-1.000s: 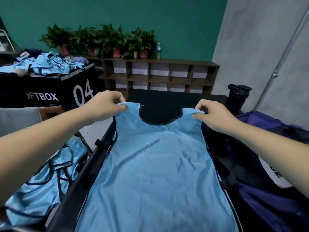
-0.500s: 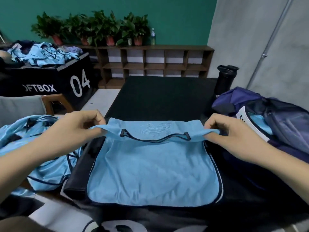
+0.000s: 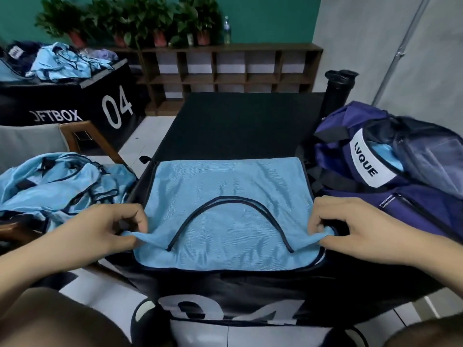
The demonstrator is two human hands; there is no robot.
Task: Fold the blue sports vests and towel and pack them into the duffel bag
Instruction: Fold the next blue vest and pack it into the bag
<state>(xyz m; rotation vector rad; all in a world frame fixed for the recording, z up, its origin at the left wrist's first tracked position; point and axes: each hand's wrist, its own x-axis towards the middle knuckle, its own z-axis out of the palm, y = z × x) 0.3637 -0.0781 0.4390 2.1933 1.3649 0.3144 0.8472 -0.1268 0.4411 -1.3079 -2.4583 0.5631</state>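
Folded vest on black box; teal wall behind.

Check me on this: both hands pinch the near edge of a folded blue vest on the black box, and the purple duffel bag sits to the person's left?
Not quite. The head view shows the purple duffel bag on the person's right, not left. The rest holds: the left hand and right hand pinch the near edge of the folded blue vest on the black box.
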